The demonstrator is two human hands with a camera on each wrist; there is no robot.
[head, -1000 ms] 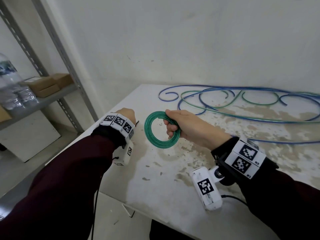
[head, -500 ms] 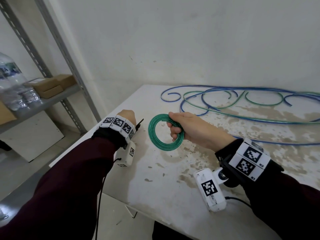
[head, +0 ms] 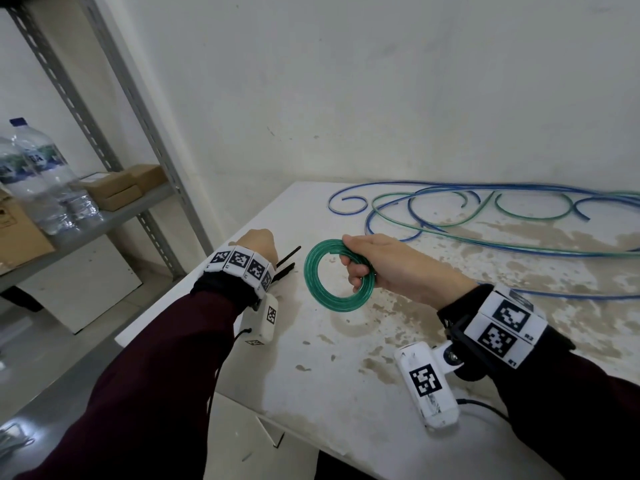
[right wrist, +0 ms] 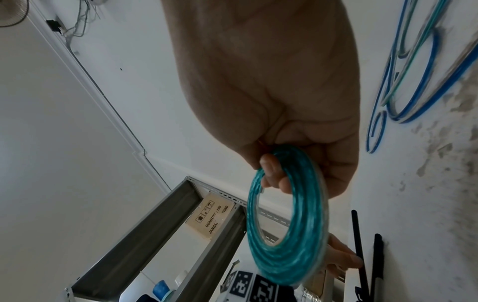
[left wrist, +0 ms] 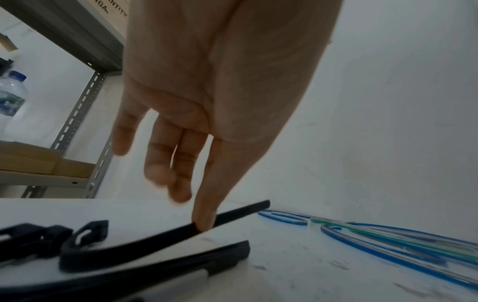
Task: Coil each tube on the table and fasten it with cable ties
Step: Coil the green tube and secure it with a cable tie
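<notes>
1. A plain storeroom or workshop: bare white walls, a stained white worktop [head: 346,375].
2. Slotted-angle metal shelving [head: 138,109] holds cardboard boxes [head: 121,188] and water bottles [head: 45,178].

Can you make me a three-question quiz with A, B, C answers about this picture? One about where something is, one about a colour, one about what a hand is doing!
1. Where do the loose blue and green plastic tubes lie?
A. On the floor
B. At the far side of the white table
C. On the shelf

2. What colour is the coiled plastic tube?
A. Red
B. Yellow
C. Green

3. What does the left hand do?
A. Touches a black cable tie
B. Holds a bottle
C. Waves high in the air

Answers: B, they lie by the wall; C, the right hand grips a green ring; A, one fingertip sits on the strap.
</notes>
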